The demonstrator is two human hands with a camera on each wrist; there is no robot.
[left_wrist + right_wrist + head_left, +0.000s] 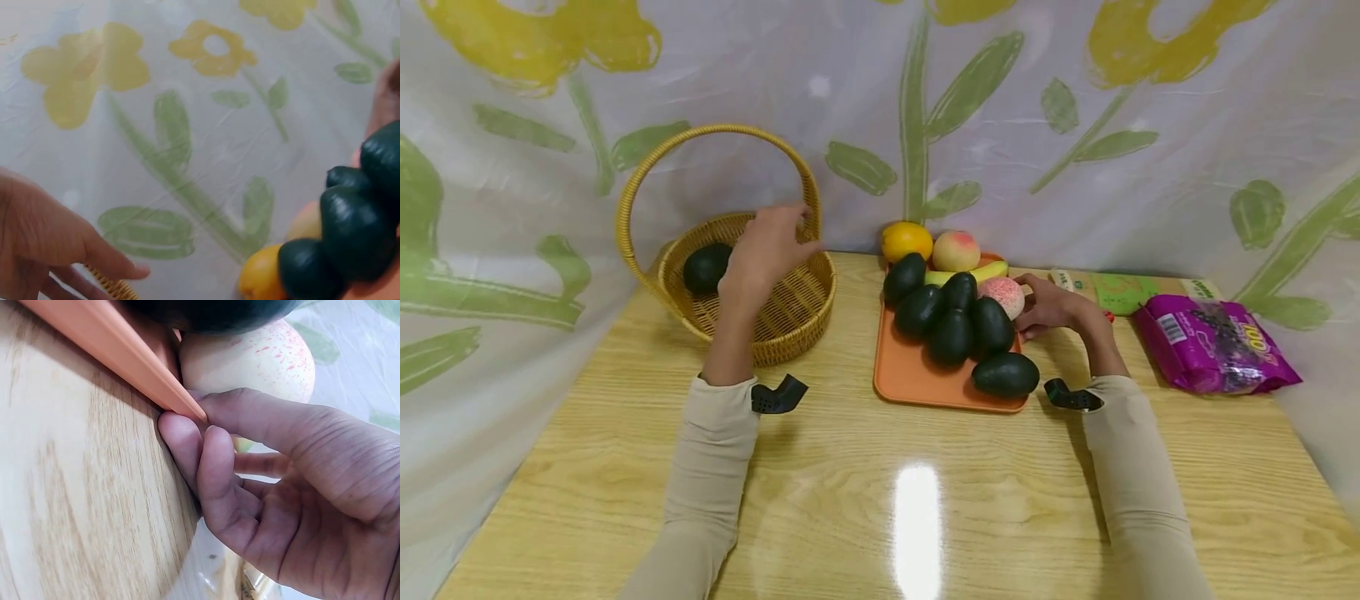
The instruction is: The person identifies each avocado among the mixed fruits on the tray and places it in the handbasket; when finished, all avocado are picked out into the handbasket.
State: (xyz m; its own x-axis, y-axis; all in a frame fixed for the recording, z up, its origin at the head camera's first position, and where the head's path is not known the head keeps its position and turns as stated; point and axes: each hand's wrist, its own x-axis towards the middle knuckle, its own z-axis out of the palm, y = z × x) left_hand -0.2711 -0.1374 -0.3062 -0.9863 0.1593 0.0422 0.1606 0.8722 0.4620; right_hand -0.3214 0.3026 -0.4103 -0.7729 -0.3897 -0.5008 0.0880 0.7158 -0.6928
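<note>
My left hand (765,254) is over the right side of the wicker basket (801,340), fingers spread and holding nothing. Inside that basket lies one dark green avocado (703,269). At the right edge of the orange tray (917,385), my right hand (1051,304) grips the rim; in the right wrist view the thumb lies on top and curled fingers (215,465) are beneath. Several avocados (950,337) crowd the tray with a lemon (907,242), a peach (956,251) and a banana (992,270). A pink-speckled peach (1002,297) sits right beside my right thumb.
A purple packet (1217,346) lies to the right of my right hand. Behind it is a flat green and brown package (1123,290). The basket's tall handle (722,129) arches above my left hand. A flower-printed curtain (865,100) hangs along the table's back edge.
</note>
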